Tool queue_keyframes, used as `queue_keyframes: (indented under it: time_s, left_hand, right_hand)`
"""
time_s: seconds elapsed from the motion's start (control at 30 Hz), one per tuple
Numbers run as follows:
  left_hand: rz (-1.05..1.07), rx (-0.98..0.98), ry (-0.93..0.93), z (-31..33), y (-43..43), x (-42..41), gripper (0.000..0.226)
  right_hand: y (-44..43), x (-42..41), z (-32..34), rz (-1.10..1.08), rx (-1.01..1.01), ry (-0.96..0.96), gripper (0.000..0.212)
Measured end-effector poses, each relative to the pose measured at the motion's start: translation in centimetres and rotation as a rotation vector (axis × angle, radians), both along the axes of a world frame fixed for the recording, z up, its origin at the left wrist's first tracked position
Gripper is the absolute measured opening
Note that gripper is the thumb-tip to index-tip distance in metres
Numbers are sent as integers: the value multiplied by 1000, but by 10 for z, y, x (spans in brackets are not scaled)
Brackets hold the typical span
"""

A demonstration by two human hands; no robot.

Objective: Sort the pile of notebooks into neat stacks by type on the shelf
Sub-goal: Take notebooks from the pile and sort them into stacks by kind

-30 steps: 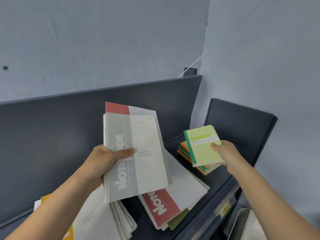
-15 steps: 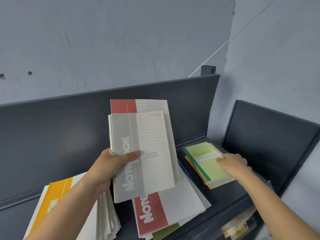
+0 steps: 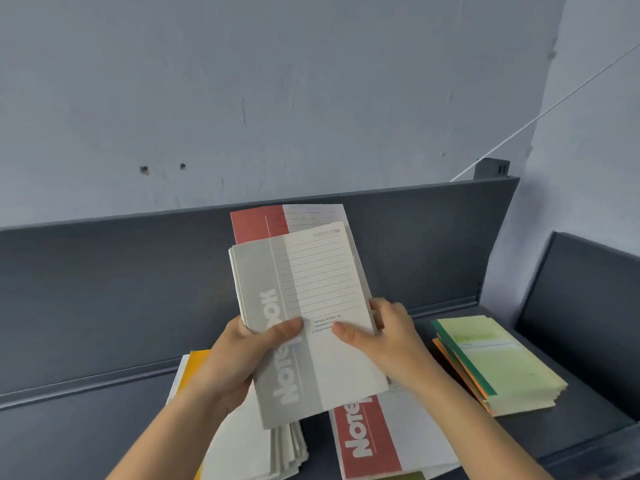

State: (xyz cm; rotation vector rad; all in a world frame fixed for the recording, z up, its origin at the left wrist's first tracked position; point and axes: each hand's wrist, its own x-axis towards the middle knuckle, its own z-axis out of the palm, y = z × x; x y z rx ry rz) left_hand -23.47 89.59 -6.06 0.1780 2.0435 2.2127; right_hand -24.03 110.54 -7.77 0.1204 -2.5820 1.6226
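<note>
I see the left hand and right hand pinching the grey notebooks above the shelf, thumbs on the cover. The red notebook behind them, perhaps only loosely caught, could slide out if either grip shifts.

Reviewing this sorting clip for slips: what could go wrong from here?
The left hand and right hand hold a fanned bundle of gray notebooks with a red notebook behind; put down together, types would mix. Their grip sits low, so loose books might slip onto the red stack below.
</note>
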Motion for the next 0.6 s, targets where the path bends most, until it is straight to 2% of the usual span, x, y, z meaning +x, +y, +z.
queue_keyframes:
  time_s: [0.1,0.2,0.33,0.6]
  left_hand:
    - [34,41,10,-3,-26,6,44]
    - [73,52,18,-1,-52,13,44]
    - [112,34,-2,4,-86,21,47]
    - [319,104,-94,-2,-154,31,33]
  right_hand:
    - [-29,2,6,23,-38,39,45]
    - [-61,8,8,102,-248,34,38]
    - [-101,14,7,123,-336,32,22]
    - [-139,22,12,72,-497,-151,24]
